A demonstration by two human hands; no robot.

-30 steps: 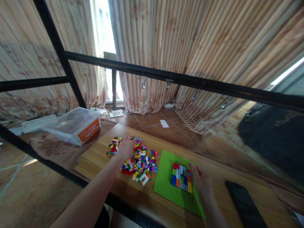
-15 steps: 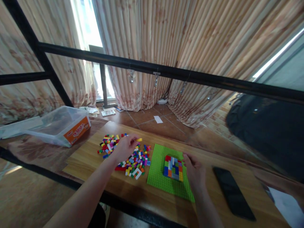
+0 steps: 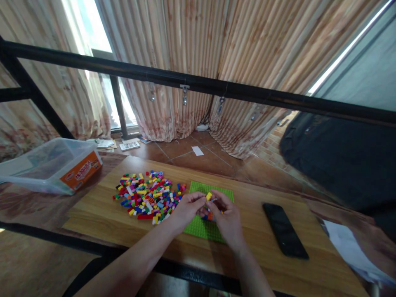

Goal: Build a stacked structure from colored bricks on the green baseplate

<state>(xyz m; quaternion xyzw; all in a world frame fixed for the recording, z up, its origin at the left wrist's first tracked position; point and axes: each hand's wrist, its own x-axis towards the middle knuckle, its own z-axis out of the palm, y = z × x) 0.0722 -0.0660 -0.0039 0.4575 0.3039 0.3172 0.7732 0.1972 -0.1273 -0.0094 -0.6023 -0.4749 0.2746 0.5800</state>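
Observation:
Above the green baseplate [image 3: 202,232] my two hands meet at a small yellow building brick [image 3: 209,196]. My left hand [image 3: 192,205] pinches it from the left, with thumb and index finger closed. From the right, the fingers of my right hand [image 3: 227,212] are curled up against the same brick. Beneath the hands sits a block of multicoloured bricks [image 3: 209,216] on the baseplate, mostly hidden. To the left, a loose pile of small coloured bricks [image 3: 148,196] spreads over the wooden board.
A black phone [image 3: 285,231] lies on the wooden board [image 3: 102,198] to the right, with white paper [image 3: 349,245] beyond. A clear plastic bin [image 3: 52,165] with an orange label stands at left. A black metal bar [image 3: 198,82] crosses in front of the curtains.
My left hand has carried the yellow brick from above the pile rightward to over the baseplate. My right hand has left the baseplate's right side and joined it. The view has shifted slightly.

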